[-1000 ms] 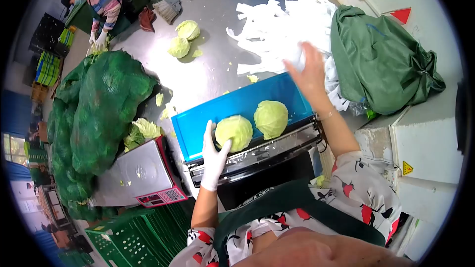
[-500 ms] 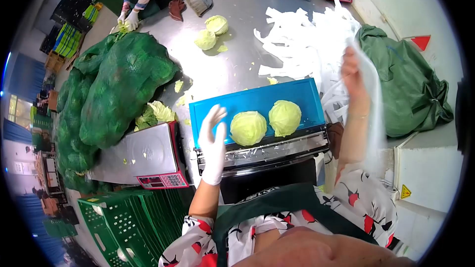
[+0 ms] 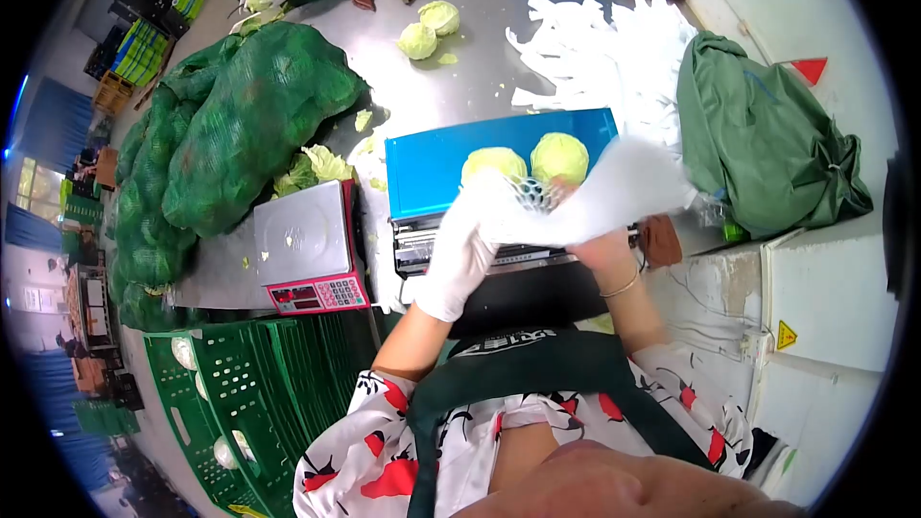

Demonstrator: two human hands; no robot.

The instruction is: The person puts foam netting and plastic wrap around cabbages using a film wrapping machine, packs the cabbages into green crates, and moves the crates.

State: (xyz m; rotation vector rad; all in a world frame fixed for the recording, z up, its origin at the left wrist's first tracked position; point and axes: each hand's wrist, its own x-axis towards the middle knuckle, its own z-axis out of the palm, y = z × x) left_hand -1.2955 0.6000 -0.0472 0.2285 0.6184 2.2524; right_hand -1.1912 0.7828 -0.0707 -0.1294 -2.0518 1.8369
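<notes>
One net [image 3: 628, 187], held up between two hands before two cabbages [image 3: 560, 157].

Fingers on the gloved left hand [image 3: 459, 254] and bare right hand [image 3: 604, 251] are partly hidden, so whether either grip pinches or spreads cannot be told; the cabbages sit on one blue tray [image 3: 418, 168], two loose cabbages [image 3: 417, 40] farther along the counter [image 3: 475, 72].

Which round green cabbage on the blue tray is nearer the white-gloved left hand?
The left green cabbage, just beyond the gloved left hand; the right cabbage is farther.
</notes>
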